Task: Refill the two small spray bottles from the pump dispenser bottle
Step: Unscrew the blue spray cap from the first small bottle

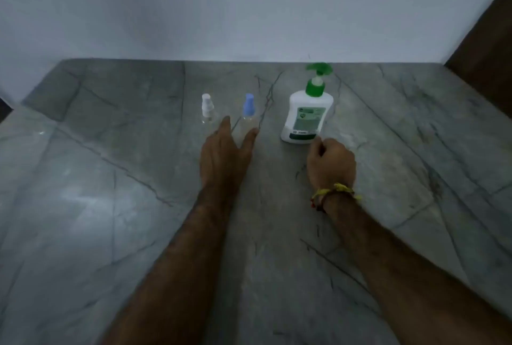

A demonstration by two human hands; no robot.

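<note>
Two small clear spray bottles stand upright on the grey marble surface (110, 178): one with a white cap (207, 110) and, to its right, one with a blue cap (248, 113). A white pump dispenser bottle (309, 115) with a green pump head stands further right. My left hand (225, 151) lies just in front of the blue-capped bottle, fingers straight, thumb and forefinger spread to either side of its base, holding nothing. My right hand (331, 163) hovers in front of the pump bottle's base with its fingers curled, empty. A yellow thread band is tied around the right wrist.
A pale wall rises behind the surface's far edge. A dark brown wooden panel (487, 48) stands at the far right corner. The surface drops off at the far left edge.
</note>
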